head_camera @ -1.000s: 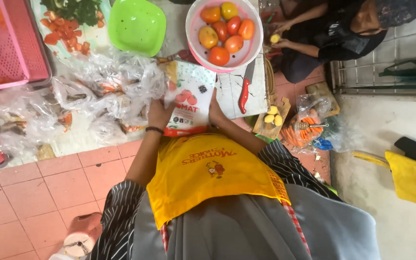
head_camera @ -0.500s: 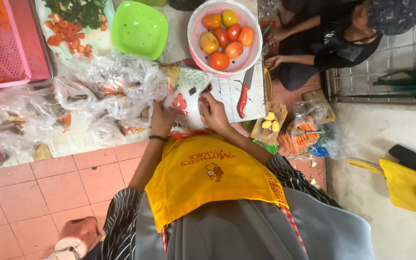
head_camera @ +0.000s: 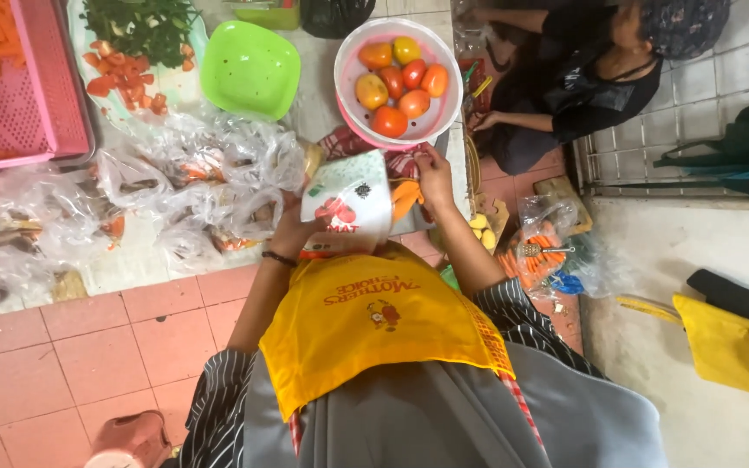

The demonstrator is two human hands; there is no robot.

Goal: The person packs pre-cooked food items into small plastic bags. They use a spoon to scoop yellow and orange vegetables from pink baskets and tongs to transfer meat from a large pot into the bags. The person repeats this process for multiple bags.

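Observation:
I hold a white packet (head_camera: 348,204) with a red picture and a green top edge, raised over the worktop in front of my yellow apron (head_camera: 374,325). My left hand (head_camera: 290,227) grips its lower left side. My right hand (head_camera: 433,173) pinches at its upper right corner. Just beyond the packet stands a white bowl (head_camera: 348,95) of red, orange and yellow tomatoes, set inside a pink one. An orange slice (head_camera: 403,198) lies beside the packet, under my right hand.
Crumpled clear plastic bags (head_camera: 175,186) with vegetable scraps lie at left. A green colander (head_camera: 249,69), a tray of chopped carrot and greens (head_camera: 136,52) and a pink basket (head_camera: 19,95) sit beyond. Another person (head_camera: 582,78) sits at top right. A bag of carrots (head_camera: 535,251) and a yellow bag (head_camera: 730,347) lie right.
The packet has been lifted off the cutting board and turned upright. My right hand has slid from its face to its upper right corner.

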